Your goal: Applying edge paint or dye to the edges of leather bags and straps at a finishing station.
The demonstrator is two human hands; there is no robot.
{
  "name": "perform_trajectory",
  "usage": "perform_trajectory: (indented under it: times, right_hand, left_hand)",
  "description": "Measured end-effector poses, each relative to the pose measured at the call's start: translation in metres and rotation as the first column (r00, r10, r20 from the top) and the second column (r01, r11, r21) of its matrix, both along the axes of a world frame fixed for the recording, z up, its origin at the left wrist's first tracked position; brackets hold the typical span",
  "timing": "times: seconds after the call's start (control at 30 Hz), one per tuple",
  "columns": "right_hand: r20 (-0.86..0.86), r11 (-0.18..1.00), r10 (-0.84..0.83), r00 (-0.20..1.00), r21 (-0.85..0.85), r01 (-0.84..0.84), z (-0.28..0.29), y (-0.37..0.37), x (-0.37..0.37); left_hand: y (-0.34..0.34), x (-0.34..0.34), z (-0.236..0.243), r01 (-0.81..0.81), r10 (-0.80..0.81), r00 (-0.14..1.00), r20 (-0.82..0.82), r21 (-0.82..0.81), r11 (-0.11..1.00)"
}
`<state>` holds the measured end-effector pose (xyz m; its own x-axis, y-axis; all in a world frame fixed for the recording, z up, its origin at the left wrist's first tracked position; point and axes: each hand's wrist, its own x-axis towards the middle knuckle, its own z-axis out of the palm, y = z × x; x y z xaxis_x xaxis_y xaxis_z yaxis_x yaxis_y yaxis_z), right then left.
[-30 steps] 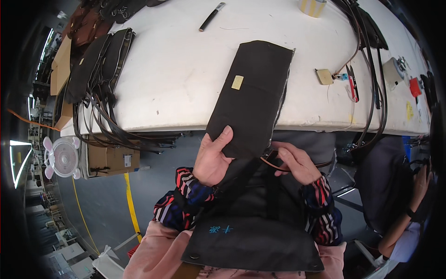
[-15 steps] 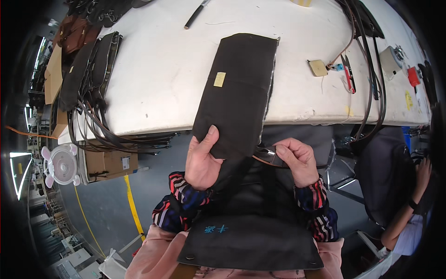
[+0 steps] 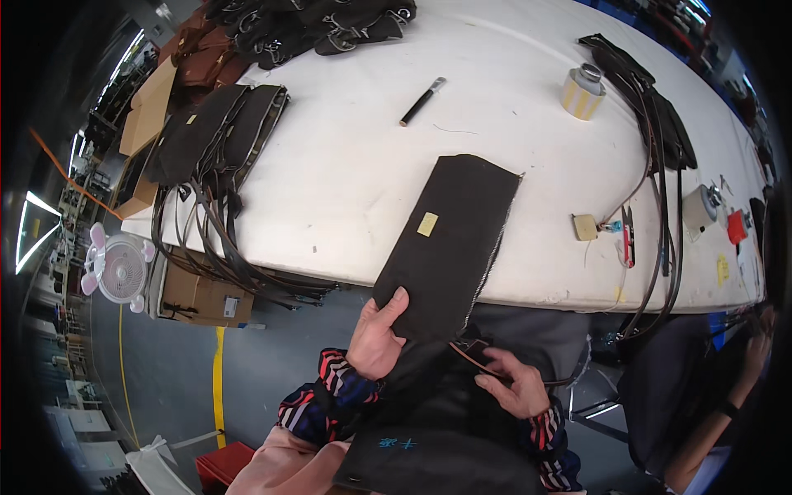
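Your left hand holds the pouch by its lower left corner, thumb flat on the upper face and the other fingers hidden beneath. The black pouch lies aslant in front of you, its far part over the white worktop and its near end past the worktop's edge; you cannot tell here whether its underside touches the surface. A zip runs down the pouch's right side, and a small yellow label sits left of its middle. Just off the pouch's near right corner, your right hand is half curled at a brown-edged strap, its fingers slightly blurred, so you cannot tell whether they grip it. Beyond the pouch is a brush; farther off, to the pouch's left, is a dark heap. Left of the pouch, well apart, lies a dark stack with straps hanging over the edge. Right of the pouch are a yellowish block and, just beside it, red snips; beyond these stands a striped jar. Well right of the pouch, lower down, another person's forearm shows.
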<state>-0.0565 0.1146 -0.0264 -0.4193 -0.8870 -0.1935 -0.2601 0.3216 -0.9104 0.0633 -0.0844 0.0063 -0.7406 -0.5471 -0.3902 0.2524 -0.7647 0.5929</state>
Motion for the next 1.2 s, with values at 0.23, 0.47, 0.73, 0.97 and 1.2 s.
perform_trajectory:
  times: [0.23, 0.47, 0.73, 0.97, 1.2]
  right_hand:
    - [-0.09, 0.985, 0.015, 0.996, 0.171, 0.001, -0.005, 0.015, 0.015]
    - [-0.359, 1.0, -0.008, 0.933, 0.023, 0.017, 0.058, 0.004, 0.0]
    - [-0.834, 0.881, 0.249, 0.493, -0.017, -0.473, 0.057, -0.09, -0.024]
    - [-0.93, 0.984, 0.129, 0.344, 0.077, -0.161, 0.089, -0.106, -0.072]
    - [-0.813, 0.99, 0.042, 0.581, 0.113, 0.086, 0.098, -0.092, -0.105]
  left_hand:
    - [-0.008, 0.004, -0.002, -0.024, 0.024, 1.0, 0.007, 0.014, 1.0]
    - [-0.013, 0.032, -0.007, 0.096, -0.094, 0.995, 0.044, -0.045, 0.994]
    - [-0.017, 0.051, 0.001, 0.142, -0.138, 0.988, 0.064, -0.052, 0.989]
    - [-0.03, 0.062, -0.01, 0.124, -0.109, 0.977, 0.183, -0.075, 0.989]
    - [-0.051, 0.073, 0.014, 0.165, -0.141, 0.98, 0.139, -0.176, 0.97]
